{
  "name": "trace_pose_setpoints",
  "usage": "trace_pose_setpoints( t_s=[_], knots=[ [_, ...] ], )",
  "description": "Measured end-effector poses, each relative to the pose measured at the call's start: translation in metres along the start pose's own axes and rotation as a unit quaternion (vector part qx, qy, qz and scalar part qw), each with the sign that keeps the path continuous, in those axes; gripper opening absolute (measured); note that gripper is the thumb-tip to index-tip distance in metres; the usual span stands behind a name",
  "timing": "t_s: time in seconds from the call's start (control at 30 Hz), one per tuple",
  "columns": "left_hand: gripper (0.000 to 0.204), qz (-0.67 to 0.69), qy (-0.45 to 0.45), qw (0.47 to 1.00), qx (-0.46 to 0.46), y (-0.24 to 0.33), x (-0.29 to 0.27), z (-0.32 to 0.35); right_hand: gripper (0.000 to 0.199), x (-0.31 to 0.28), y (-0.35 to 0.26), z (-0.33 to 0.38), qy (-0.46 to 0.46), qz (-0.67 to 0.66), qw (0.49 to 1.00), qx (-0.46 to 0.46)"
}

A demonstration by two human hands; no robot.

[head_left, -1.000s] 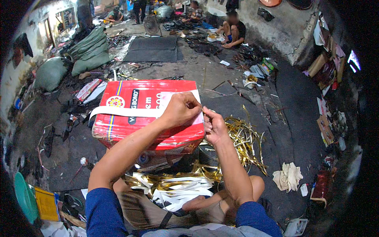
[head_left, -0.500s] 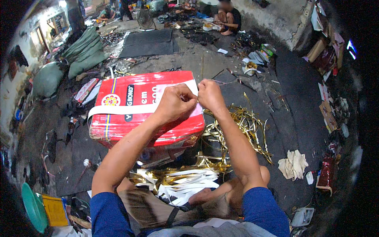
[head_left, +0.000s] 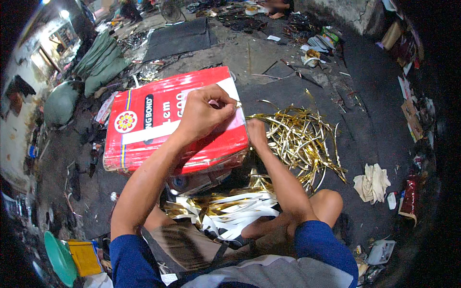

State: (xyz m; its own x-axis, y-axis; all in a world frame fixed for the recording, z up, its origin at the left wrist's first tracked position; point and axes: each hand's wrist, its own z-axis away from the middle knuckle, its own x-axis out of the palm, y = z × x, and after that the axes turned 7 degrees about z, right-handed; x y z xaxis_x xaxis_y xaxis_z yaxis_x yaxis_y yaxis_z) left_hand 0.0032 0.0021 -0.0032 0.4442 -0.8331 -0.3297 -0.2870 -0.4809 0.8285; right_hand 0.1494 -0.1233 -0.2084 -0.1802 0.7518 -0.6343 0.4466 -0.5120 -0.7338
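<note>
Left hand (head_left: pixel 204 115) pinches a white paper strip (head_left: pixel 158 130) against the top of the red rectangular tin can (head_left: pixel 158 127), which lies on the floor. Right hand (head_left: pixel 256 134) rests at the can's right edge beside loose gold foil strips (head_left: pixel 300 139); its grip state cannot be determined.

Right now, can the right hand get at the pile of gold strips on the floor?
Probably yes. The right hand sits at the red tin's right edge, with the gold strips just beside it on the floor, and nothing visible lies between them.
</note>
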Motion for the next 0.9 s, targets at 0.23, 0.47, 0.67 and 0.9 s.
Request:
trace_pose_setpoints(
  t_s=[0.23,0.47,0.67,0.9],
  knots=[
    [0.007,0.008,-0.013,1.000,-0.014,0.005,0.008,-0.007,0.032,0.058,0.097,0.024,-0.030,0.032,0.995,0.093],
    [0.005,0.011,-0.013,1.000,-0.010,0.003,-0.001,-0.006,0.034,0.068,0.168,0.098,-0.119,0.110,0.962,0.222],
    [0.006,-0.017,-0.031,0.999,0.027,0.007,0.002,0.005,0.031,0.094,0.192,0.122,-0.141,0.191,0.934,0.267],
    [0.006,0.011,-0.027,0.999,0.026,0.009,-0.004,0.005,0.032,0.065,0.265,0.062,-0.074,-0.169,0.930,0.318]
  ],
)
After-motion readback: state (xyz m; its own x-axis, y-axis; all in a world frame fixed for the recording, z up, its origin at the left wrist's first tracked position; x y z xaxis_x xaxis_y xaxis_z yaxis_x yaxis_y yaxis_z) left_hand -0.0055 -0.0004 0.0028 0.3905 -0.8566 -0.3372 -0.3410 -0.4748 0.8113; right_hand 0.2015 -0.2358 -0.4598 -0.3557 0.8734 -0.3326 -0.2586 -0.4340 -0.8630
